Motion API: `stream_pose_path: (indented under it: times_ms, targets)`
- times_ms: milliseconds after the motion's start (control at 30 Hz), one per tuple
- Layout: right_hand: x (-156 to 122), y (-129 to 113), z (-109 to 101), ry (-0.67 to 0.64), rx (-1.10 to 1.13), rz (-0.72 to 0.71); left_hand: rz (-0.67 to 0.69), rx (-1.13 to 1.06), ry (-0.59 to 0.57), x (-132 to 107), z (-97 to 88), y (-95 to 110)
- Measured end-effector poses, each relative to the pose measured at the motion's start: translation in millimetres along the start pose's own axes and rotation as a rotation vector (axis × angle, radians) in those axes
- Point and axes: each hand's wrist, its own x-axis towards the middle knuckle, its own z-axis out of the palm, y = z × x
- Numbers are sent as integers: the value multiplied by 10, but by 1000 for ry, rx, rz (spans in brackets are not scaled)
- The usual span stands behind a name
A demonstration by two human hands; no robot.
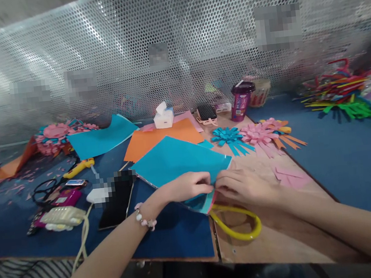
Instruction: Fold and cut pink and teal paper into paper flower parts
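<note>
Item: one blue sheet (171, 165), before me, overlapping orange paper (147, 140), right edge pinched in my left hand (190, 187) and right hand (243, 187), liable to crease should my pulls turn uneven.

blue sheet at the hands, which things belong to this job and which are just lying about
Likely in the job: blue sheet, touched by left hand and right hand; perhaps orange sheet, paper flowers
Likely just lying about: tissue box, purple cup, black flat device
</note>
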Motion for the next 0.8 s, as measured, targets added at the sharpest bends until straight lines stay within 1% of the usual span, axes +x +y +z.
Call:
stream_pose_path:
  times_ms: [233,467,600,800]
  targets:
    - [5,-6,0,23,-27,-24,30,118,70,15,64,-34]
    - [-18,4,8,8,-18,-4,27,136,99,41,81,-37]
    - [-27,6,21,11,-23,-13,11,154,114,43,94,-41]
    - [-2,-10,-11,31,-8,-44,23,156,123,43,99,-62]
